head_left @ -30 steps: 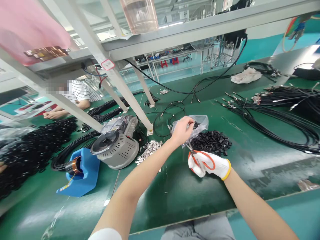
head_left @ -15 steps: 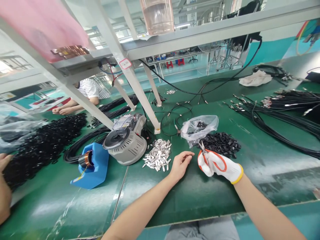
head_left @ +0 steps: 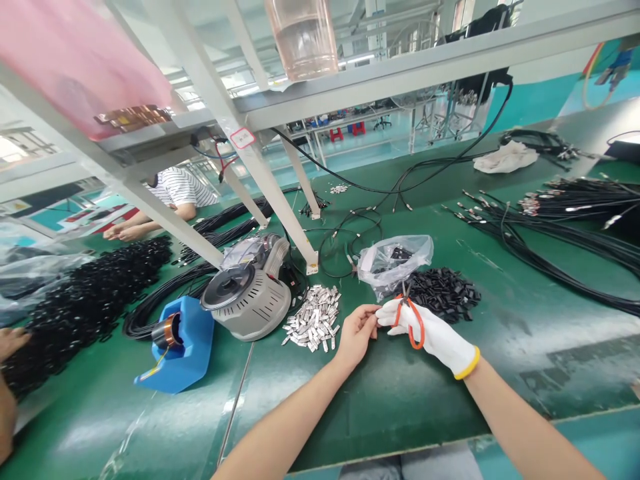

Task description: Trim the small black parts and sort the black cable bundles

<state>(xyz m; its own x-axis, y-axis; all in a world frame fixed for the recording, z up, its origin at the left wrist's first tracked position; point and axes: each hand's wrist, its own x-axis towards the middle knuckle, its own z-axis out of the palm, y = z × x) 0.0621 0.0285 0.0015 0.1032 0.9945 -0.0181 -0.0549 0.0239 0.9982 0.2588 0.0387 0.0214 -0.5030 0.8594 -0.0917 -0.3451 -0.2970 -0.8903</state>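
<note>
My left hand point(head_left: 357, 328) is bare and its fingers pinch together at the thumb of my right hand; what they pinch is too small to name. My right hand point(head_left: 425, 330) wears a white glove and grips orange-handled scissors point(head_left: 409, 315), blades pointing up. Both hands hover just above the green bench mat point(head_left: 380, 393). A heap of small silver metal parts point(head_left: 314, 317) lies just left of my left hand. Behind my right hand are a pile of small black parts point(head_left: 443, 291) and a clear plastic bag point(head_left: 393, 260) holding a few more.
A grey tape dispenser machine point(head_left: 246, 293) and a blue holder with a copper coil point(head_left: 173, 340) stand at the left. Black cables point(head_left: 550, 233) sprawl over the right and back. Slanted white frame legs point(head_left: 280, 200) rise from the mat. A person in a striped shirt point(head_left: 175, 190) works beyond; another hand point(head_left: 10, 340) shows far left.
A second ago my left hand was up in the plastic bag; it came down to the mat. Now my two hands have closed together, the gloved fingers meeting my left fingertips.
</note>
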